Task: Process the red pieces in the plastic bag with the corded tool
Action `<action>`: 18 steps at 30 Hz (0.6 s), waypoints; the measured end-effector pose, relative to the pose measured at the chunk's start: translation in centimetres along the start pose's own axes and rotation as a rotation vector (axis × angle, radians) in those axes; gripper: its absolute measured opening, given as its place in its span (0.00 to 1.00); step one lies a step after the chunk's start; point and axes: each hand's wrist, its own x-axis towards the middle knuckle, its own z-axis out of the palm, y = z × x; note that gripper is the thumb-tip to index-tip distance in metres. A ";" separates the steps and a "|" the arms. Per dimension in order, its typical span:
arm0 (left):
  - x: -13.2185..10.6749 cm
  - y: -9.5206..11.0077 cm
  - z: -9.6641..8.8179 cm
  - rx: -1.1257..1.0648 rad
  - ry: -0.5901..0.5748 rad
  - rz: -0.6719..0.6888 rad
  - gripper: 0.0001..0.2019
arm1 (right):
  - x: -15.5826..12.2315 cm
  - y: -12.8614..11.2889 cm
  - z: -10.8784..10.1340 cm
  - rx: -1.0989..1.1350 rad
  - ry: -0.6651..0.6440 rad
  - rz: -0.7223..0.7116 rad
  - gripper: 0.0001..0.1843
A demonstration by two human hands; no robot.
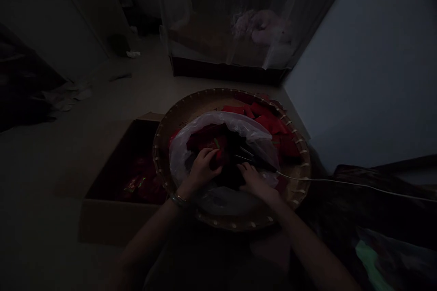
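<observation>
The picture is very dark. My left hand [204, 167] is closed on the edge of a dark red packet [223, 149] with a small green mark. That packet lies in the mouth of a whitish translucent plastic bag [180, 150]. My right hand [251, 177] reaches over the bag's near right side, its thumb and fingers apart, with nothing visible in them. Just beyond its fingers rests a dark-handled tool [264, 163] with thin metal prongs and a white cord. The bag stands in a round woven bamboo tray [163, 145]. Deeper contents of the bag are lost in shadow.
Several red packets [273, 125] lie at the tray's far right. An open cardboard box [119, 216] with dark red packets stands to the left. The white cord [341, 182] runs off right. A netted bed [228, 61] and a pale wall [358, 77] are beyond.
</observation>
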 end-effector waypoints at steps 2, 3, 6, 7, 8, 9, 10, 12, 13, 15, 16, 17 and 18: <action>0.0 0.0 0.0 -0.002 -0.026 -0.012 0.25 | -0.2 -0.5 0.2 0.003 -0.024 0.058 0.36; 0.0 0.0 0.0 -0.003 -0.040 -0.015 0.26 | -0.2 -0.7 0.4 0.021 -0.028 0.072 0.34; 0.0 -0.1 0.1 -0.006 -0.084 -0.011 0.26 | -0.2 -1.0 0.7 0.078 -0.008 0.066 0.30; 0.0 -0.2 0.1 -0.006 -0.097 -0.007 0.26 | 0.0 -1.0 0.8 0.095 0.004 0.049 0.29; 0.0 -0.2 0.2 -0.006 -0.109 -0.006 0.26 | 0.2 -1.1 0.8 0.115 0.018 0.028 0.27; 0.0 -0.1 0.1 -0.007 -0.114 -0.007 0.26 | 0.5 -1.0 0.8 0.141 0.035 0.007 0.25; 0.0 -0.1 0.1 -0.007 -0.114 -0.011 0.25 | 0.9 -1.0 0.8 0.173 0.060 -0.009 0.22; 0.0 -0.1 0.0 -0.011 -0.100 -0.024 0.25 | 1.6 -0.9 0.7 0.241 0.124 -0.039 0.18; 0.0 -0.1 0.0 -0.014 -0.088 -0.029 0.25 | 1.9 -0.8 0.7 0.272 0.151 -0.054 0.16; 0.0 -0.1 -0.1 -0.023 -0.068 -0.034 0.24 | 2.2 -0.9 0.6 0.319 0.166 -0.093 0.16; 0.0 -0.1 -0.1 -0.026 -0.063 -0.035 0.24 | 2.2 -1.0 0.5 0.328 0.153 -0.113 0.19; 0.1 -0.1 -0.2 -0.029 -0.060 -0.035 0.24 | 2.1 -1.2 0.5 0.325 0.132 -0.127 0.22; 0.1 -0.1 -0.2 -0.031 -0.062 -0.035 0.24 | 1.9 -1.4 0.6 0.309 0.111 -0.133 0.27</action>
